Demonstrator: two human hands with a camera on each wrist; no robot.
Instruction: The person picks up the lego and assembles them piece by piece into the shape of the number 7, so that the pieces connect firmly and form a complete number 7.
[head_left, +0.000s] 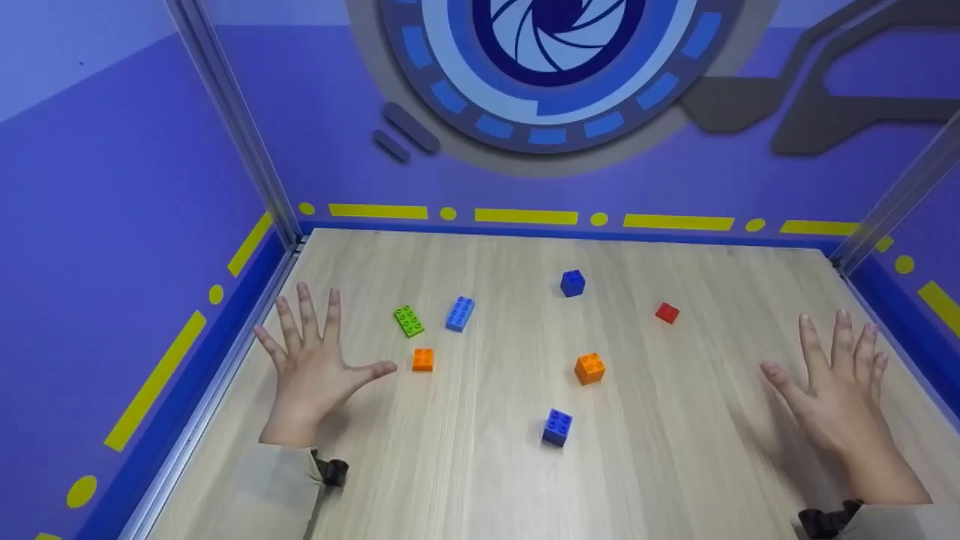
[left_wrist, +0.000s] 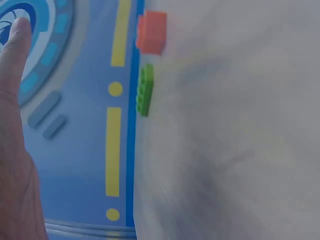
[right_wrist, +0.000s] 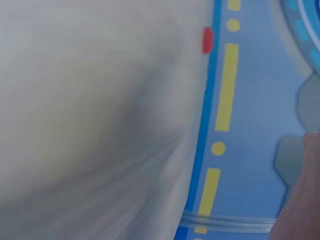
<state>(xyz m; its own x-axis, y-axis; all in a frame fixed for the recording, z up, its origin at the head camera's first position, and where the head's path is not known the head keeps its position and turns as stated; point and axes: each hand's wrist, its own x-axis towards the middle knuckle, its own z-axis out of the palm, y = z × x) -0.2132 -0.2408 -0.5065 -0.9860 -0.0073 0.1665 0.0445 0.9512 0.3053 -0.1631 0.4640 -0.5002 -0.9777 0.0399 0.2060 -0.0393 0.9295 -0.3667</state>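
Note:
My left hand point(head_left: 311, 375) is spread over the left side of the table, fingers straight and holding nothing. Its thumb points toward a flat orange brick point(head_left: 423, 360); a green brick point(head_left: 409, 321) and a light blue brick point(head_left: 460, 313) lie just beyond. On the right, my right hand point(head_left: 836, 397) is also spread, with nothing in it. A small red brick point(head_left: 667, 313) is the nearest piece to it. Between the hands are a taller orange brick point(head_left: 590, 368), a dark blue brick point(head_left: 572, 283) at the back and another dark blue brick point(head_left: 557, 427) nearer the front.
The bricks lie apart on a light wooden table point(head_left: 495, 465). A blue printed wall point(head_left: 315, 135) rises behind it, with side panels left and right. Metal posts point(head_left: 240, 112) stand at the back corners.

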